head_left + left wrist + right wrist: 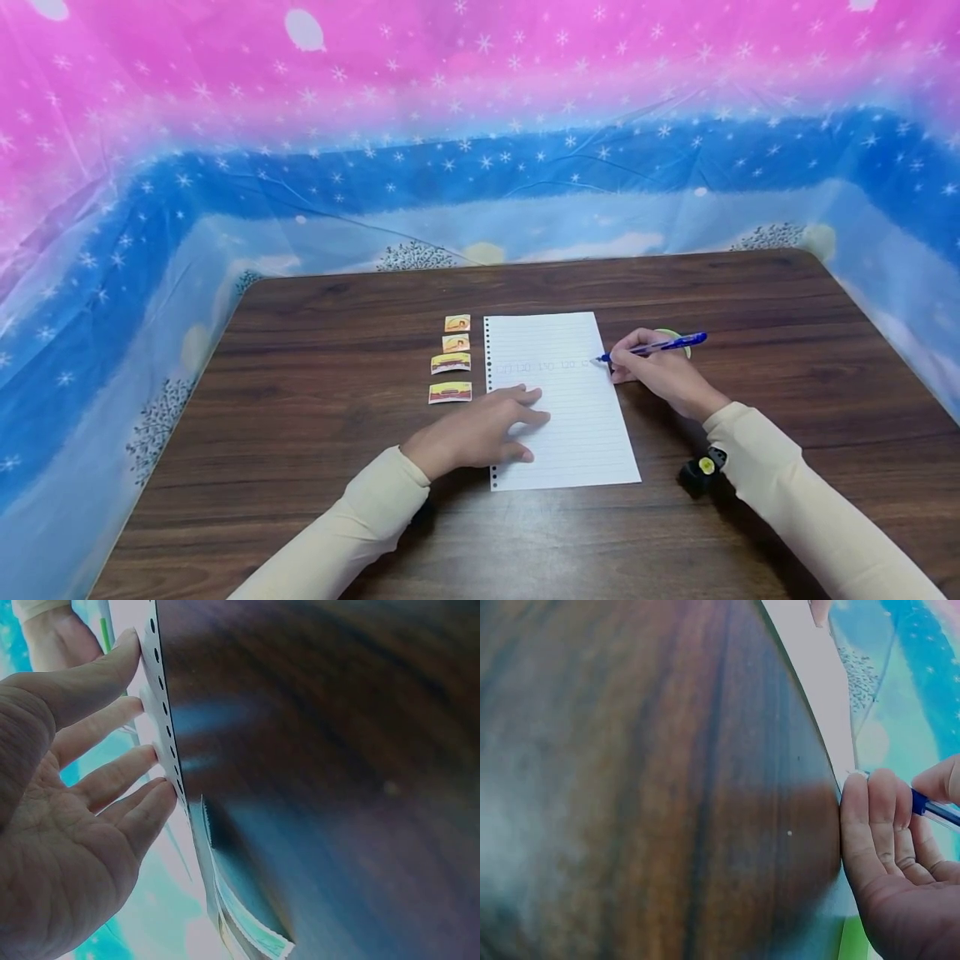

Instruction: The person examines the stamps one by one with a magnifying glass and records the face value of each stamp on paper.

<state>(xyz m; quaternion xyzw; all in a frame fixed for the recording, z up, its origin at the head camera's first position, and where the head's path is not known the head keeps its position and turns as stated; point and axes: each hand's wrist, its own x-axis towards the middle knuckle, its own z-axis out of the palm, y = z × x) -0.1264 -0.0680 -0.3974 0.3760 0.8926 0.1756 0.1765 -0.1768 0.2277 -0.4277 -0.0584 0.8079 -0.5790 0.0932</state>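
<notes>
A lined, hole-punched sheet of paper (558, 450) lies on the table, with a row of faint blue handwriting across its upper middle. My right hand (663, 371) pinches a blue pen (678, 342), its tip at the right end of that row. In the right wrist view the pen (937, 808) shows between thumb and fingers, the other fingers curled beside the sheet's edge. My left hand (483, 429) rests on the sheet's left part with fingers spread. The left wrist view shows its fingertips touching the paper near the punched holes (165, 709).
Several small printed cards, yellow, red and orange, lie in a column left of the paper, the lowest a yellow-red card (450, 392). A green round object (678, 335) sits partly hidden behind my right hand. Patterned cloth (480, 167) hangs around the wooden table (315, 400).
</notes>
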